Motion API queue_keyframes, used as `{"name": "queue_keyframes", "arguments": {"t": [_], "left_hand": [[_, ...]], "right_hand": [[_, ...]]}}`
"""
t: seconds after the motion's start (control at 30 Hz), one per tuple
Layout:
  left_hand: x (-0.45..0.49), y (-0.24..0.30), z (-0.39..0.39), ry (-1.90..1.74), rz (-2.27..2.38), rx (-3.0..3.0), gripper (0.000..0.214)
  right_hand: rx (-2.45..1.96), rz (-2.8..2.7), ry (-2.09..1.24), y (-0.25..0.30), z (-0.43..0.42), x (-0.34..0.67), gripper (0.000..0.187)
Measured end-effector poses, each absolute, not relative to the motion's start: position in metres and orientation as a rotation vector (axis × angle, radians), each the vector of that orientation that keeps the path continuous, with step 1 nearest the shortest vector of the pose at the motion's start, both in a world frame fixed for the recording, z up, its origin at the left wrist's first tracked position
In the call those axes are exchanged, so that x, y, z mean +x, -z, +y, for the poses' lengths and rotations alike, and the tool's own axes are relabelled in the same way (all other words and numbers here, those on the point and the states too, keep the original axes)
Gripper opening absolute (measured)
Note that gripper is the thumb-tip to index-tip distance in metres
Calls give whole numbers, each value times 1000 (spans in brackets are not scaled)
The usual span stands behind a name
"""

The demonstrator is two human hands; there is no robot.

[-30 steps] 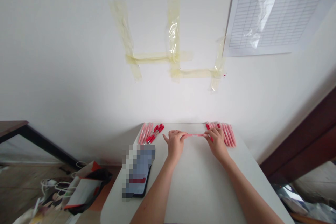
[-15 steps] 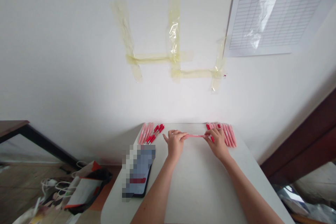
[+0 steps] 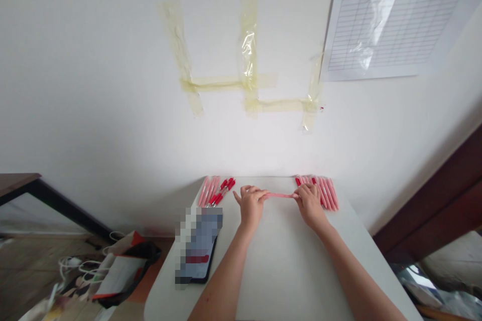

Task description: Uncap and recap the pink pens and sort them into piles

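Observation:
Both my hands hold one pink pen (image 3: pixel 280 194) level above the far part of the white table (image 3: pixel 286 266). My left hand (image 3: pixel 251 206) pinches its left end, thumb sticking out to the left. My right hand (image 3: pixel 310 204) grips its right end with fingers curled. Just right of my right hand lies a row of several pink pens with red caps (image 3: pixel 327 192). Left of my left hand lie several pink pen barrels (image 3: pixel 208 191) and a few red-capped pens (image 3: pixel 223 191).
A dark tablet or phone (image 3: pixel 199 251) lies on the table's left edge. The wall behind carries yellowed tape strips (image 3: pixel 248 80) and a printed sheet (image 3: pixel 395 20). Bags and cables (image 3: pixel 113 271) sit on the floor at left; a dark wooden frame (image 3: pixel 440 200) stands at right.
Almost nothing has moved. My right hand has closed a little more over the pen's right end, hiding the red cap that showed below its fingers.

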State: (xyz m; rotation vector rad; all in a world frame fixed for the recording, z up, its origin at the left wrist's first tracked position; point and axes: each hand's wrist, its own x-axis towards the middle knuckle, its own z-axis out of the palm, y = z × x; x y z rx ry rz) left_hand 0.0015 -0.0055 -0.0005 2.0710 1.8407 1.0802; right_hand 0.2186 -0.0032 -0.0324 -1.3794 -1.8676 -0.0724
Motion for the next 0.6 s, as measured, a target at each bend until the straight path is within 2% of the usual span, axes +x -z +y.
{"name": "queue_keyframes", "arguments": {"t": [0.4,0.6], "left_hand": [[2,1,-6,-1098,1855,2143,14],[2,0,-7,-1137,1869,2110,13]], "right_hand": [[-1423,-1879,41,30,-3,222,45],[-1367,-1789,4,33,-1,224,34]]}}
